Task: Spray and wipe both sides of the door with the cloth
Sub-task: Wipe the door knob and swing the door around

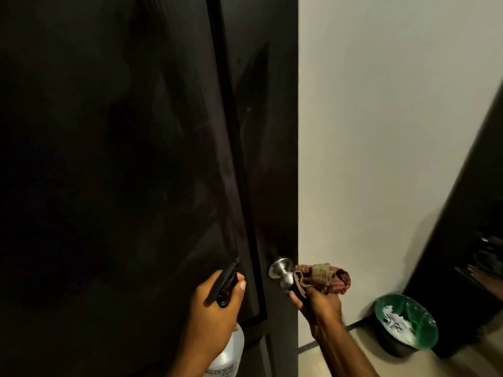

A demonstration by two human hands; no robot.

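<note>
- A dark brown door [136,159] fills the left and centre of the view, its edge meeting a pale wall [381,131] on the right. Faint streaks show on its panel.
- The left hand [215,314] is curled round the black trigger head of a spray bottle [228,352], thumb on top. The bottle's clear, whitish body hangs below the hand, close to the door face.
- The bottle looks like light, stiff plastic. It probably handles best held at the neck, as here; a wet body could be slippery.
- The right hand [321,308] grips a bunched red and tan striped cloth [324,278], fingers closed round its lower part. The cloth sits against the silver door knob [281,272], near the door's edge.
- The cloth is soft and limp. It likely needs to be wadded in the palm so it presses flat for wiping.
- The door is stiff and heavy-looking. It would probably swing when pushed, so the knob is the natural place to steady it.
- A black bin [402,327] with a green liner stands on the floor by the wall, lower right.
</note>
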